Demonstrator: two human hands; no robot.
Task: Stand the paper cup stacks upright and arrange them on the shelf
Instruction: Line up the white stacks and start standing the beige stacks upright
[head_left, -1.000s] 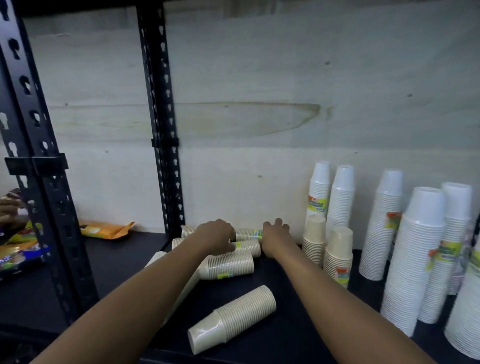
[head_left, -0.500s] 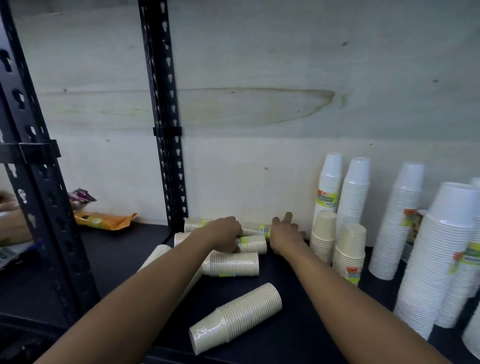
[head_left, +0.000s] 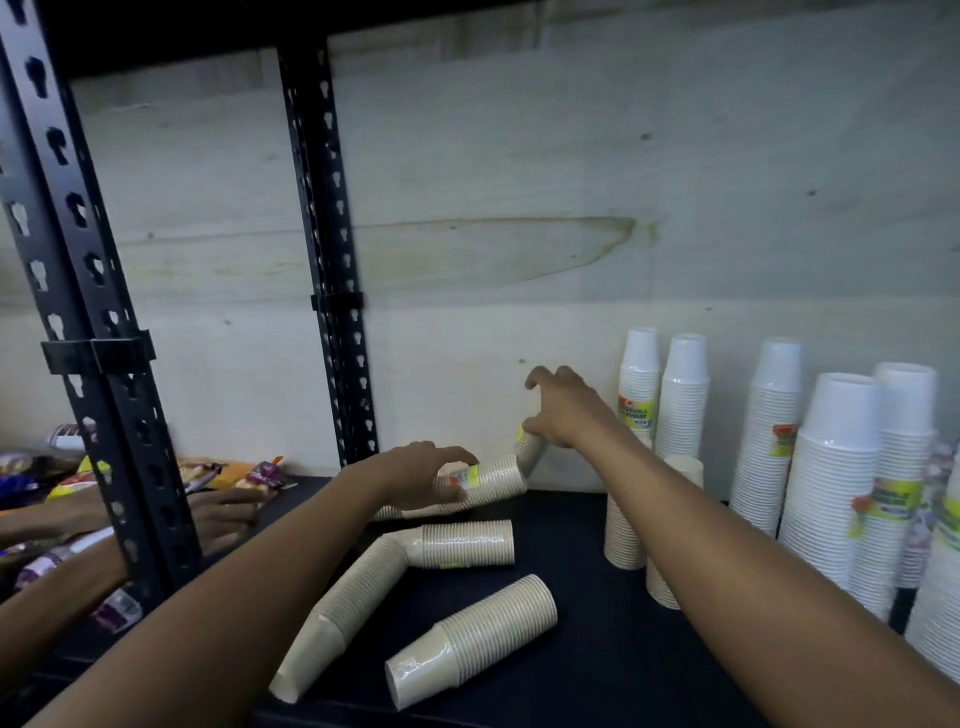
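Several beige paper cup stacks lie on the black shelf. At the back, my left hand is curled over the low end of a labelled beige stack. My right hand pinches that stack's other end and holds it tilted up toward the wall, so the stack bends in the middle. A long bent stack and a short stack lie nearer to me. Two beige stacks stand upright under my right forearm.
Tall white cup stacks stand upright along the right, some against the back wall. A black perforated post stands at the back and another at the front left. Beyond them another person's hand reaches among snack packets.
My right hand has risen and lifted the right end of the back stack off the shelf. My left hand stays low on the same stack.
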